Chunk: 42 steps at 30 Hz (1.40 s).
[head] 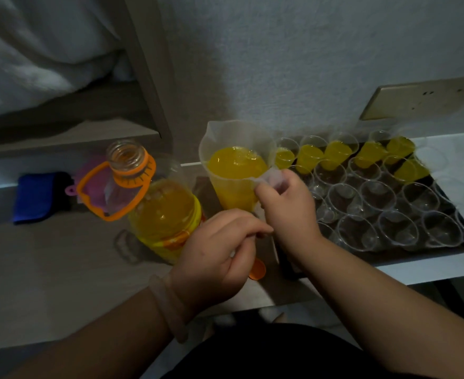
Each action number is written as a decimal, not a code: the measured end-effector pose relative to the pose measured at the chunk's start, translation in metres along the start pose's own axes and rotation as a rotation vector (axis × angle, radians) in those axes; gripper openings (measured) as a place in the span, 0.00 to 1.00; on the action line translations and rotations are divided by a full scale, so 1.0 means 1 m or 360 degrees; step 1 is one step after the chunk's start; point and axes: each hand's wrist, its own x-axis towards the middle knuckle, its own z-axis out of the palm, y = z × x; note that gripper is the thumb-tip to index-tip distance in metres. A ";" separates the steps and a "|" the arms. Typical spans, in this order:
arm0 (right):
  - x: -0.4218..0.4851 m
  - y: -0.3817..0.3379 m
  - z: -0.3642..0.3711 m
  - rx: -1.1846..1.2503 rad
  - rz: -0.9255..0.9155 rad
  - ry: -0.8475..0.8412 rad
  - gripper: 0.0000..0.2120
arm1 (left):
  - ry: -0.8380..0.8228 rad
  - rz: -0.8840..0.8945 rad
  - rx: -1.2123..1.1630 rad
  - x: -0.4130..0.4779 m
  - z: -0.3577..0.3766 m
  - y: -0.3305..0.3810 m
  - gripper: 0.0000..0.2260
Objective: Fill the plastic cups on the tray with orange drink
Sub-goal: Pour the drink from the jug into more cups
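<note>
Right grip (288, 212) holds jug (235, 173), bottle (163, 213) label unreadable

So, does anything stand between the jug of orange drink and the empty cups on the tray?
Nothing visible does. The right hand grips the jug by its handle, just left of the tray. The empty cups begin right beside it; the filled cups sit in the far row.

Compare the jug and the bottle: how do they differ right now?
Jug has a wide open mouth with a spout; bottle has a narrow neck and an orange carry handle. Right hand grips the jug's handle; no hand holds the bottle. Both are see-through and hold orange drink.
</note>
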 end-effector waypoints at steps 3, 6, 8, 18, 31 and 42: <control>0.002 -0.012 -0.013 0.0125 -0.0063 0.0078 0.09 | 0.0002 0.0011 0.0001 0.002 0.002 0.001 0.10; 0.009 -0.021 -0.028 0.0206 -0.0109 0.0117 0.09 | -0.0003 -0.0007 -0.0038 0.007 0.007 0.002 0.10; 0.015 -0.024 -0.040 0.0236 -0.0134 0.0172 0.08 | -0.0010 -0.0004 -0.0068 0.011 0.012 0.003 0.10; 0.045 -0.031 -0.107 0.0511 -0.0184 0.0277 0.02 | 0.0119 0.0015 -0.0018 0.052 0.053 0.011 0.10; 0.076 -0.036 -0.156 0.0667 -0.0240 0.0501 0.06 | 0.0216 0.0042 -0.0018 0.094 0.066 0.000 0.09; 0.099 -0.008 -0.233 0.0614 -0.0159 0.0575 0.08 | 0.0288 -0.0086 0.0109 0.129 0.128 0.013 0.08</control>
